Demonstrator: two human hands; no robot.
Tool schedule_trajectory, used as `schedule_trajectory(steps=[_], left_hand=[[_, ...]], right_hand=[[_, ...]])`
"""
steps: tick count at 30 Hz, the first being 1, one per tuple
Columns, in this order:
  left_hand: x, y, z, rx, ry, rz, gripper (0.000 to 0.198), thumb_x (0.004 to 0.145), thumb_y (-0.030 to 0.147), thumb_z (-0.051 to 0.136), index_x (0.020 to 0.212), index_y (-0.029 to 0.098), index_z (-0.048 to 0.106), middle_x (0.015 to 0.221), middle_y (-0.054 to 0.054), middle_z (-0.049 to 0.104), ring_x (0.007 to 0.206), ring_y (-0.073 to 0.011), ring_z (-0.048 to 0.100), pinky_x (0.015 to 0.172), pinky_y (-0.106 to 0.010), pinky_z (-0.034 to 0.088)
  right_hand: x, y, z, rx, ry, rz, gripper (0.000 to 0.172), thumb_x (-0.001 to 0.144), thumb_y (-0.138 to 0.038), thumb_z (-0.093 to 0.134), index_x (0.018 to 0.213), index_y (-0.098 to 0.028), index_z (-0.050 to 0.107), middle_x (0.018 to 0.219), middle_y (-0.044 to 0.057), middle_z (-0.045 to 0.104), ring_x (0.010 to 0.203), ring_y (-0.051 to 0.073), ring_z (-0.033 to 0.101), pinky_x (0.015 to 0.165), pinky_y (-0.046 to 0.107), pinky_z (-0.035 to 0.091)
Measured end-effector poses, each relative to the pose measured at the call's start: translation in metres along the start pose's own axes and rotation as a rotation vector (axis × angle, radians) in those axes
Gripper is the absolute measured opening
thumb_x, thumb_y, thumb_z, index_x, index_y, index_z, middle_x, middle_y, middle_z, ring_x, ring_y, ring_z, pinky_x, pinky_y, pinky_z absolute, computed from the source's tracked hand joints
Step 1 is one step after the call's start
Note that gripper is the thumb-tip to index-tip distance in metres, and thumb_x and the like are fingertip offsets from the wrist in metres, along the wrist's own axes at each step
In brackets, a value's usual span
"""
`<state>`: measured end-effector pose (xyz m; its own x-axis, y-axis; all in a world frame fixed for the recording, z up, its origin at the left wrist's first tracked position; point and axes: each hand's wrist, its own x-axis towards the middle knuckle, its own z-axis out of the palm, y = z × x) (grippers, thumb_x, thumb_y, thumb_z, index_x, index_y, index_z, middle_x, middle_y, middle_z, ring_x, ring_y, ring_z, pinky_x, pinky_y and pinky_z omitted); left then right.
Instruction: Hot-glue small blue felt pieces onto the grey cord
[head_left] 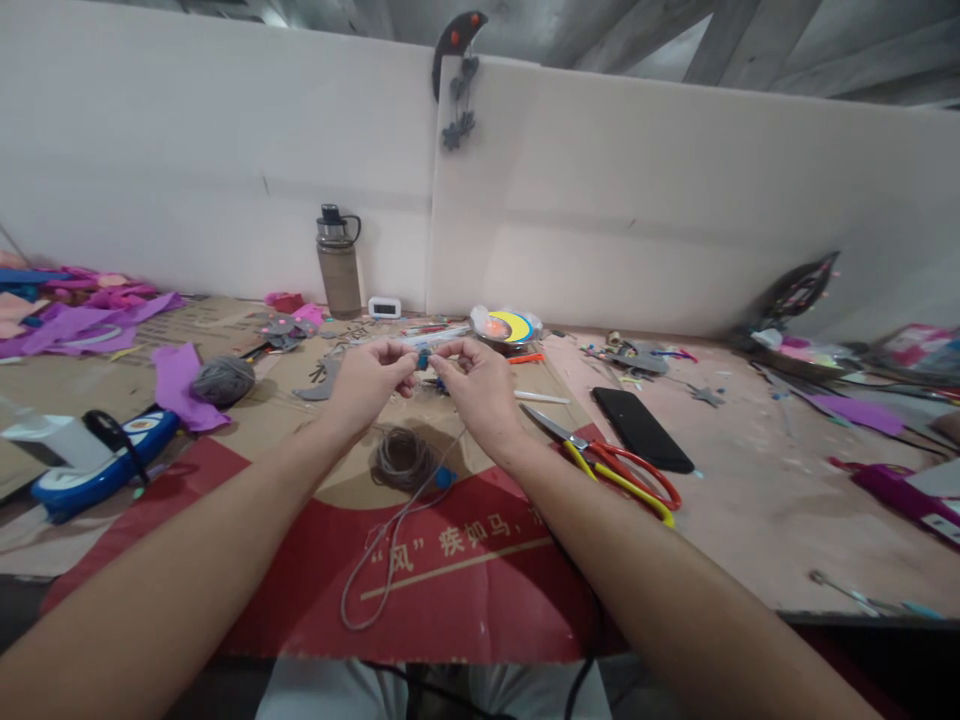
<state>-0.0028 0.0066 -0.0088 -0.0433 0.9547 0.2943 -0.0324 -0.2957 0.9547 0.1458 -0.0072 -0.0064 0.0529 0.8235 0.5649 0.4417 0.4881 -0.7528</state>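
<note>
My left hand (381, 375) and my right hand (474, 380) meet above the middle of the table, fingertips pinched together. Between them sits a small dark teal piece (424, 358), too small to name its kind; both hands grip it. Below my hands lies a coil of grey cord (403, 458), with a loose loop running toward the front. Beside the coil rests a small blue ball-like piece (445, 478). Scissors (611, 468) with red and yellow handles lie to the right of my right hand.
A black phone (642, 430) lies at right. A bottle (339, 265) and a small white clock (385, 308) stand by the white partition (600, 200). Grey yarn (223, 381), purple felt scraps (112, 322) and a blue power strip (105, 465) are at left. Red-printed cardboard (480, 610) covers the front.
</note>
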Motion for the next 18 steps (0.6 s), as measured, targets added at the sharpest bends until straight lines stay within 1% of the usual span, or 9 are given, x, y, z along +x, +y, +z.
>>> schedule_trajectory(steps=[3,8,11,14,18], left_hand=[[-0.001,0.001,-0.001,0.029,-0.028,0.016,0.016,0.068,0.03,0.076,0.069,0.017,0.066,0.055,-0.002,0.059,0.049,-0.0125,0.053,0.048,-0.026,0.044],[-0.004,0.006,-0.001,0.142,-0.077,0.055,0.015,0.072,0.029,0.071,0.071,0.017,0.064,0.056,0.0,0.059,0.047,-0.0104,0.053,0.049,-0.024,0.046],[-0.005,0.01,-0.001,0.188,-0.112,0.057,0.011,0.072,0.025,0.069,0.072,0.016,0.062,0.056,0.002,0.058,0.047,-0.0088,0.051,0.05,-0.023,0.045],[-0.004,0.011,-0.003,0.181,-0.155,0.057,0.009,0.073,0.024,0.067,0.073,0.016,0.063,0.056,0.003,0.058,0.047,-0.008,0.05,0.05,-0.022,0.044],[-0.001,0.012,-0.005,0.095,-0.242,-0.007,0.015,0.074,0.029,0.069,0.074,0.015,0.065,0.058,0.001,0.06,0.049,-0.0083,0.052,0.052,-0.022,0.044]], right_hand=[[0.0,0.001,0.0,-0.017,0.015,0.001,0.019,0.079,-0.037,0.06,0.079,-0.019,0.065,0.074,0.001,0.063,0.069,0.014,0.051,0.065,0.026,0.038],[0.001,-0.002,-0.002,-0.047,0.029,0.021,0.02,0.077,-0.038,0.062,0.079,-0.018,0.067,0.072,0.001,0.062,0.065,0.013,0.049,0.062,0.025,0.035],[0.001,-0.003,-0.003,-0.052,0.024,0.04,0.022,0.077,-0.038,0.063,0.084,-0.018,0.071,0.072,0.0,0.061,0.063,0.012,0.048,0.06,0.025,0.033],[0.002,-0.001,-0.004,-0.028,-0.025,0.049,0.027,0.078,-0.039,0.061,0.09,-0.019,0.074,0.067,0.0,0.061,0.06,0.012,0.047,0.058,0.025,0.033],[0.004,0.004,-0.005,0.023,-0.062,0.085,0.027,0.077,-0.041,0.059,0.083,-0.018,0.073,0.059,-0.001,0.059,0.054,0.012,0.045,0.053,0.024,0.033]])
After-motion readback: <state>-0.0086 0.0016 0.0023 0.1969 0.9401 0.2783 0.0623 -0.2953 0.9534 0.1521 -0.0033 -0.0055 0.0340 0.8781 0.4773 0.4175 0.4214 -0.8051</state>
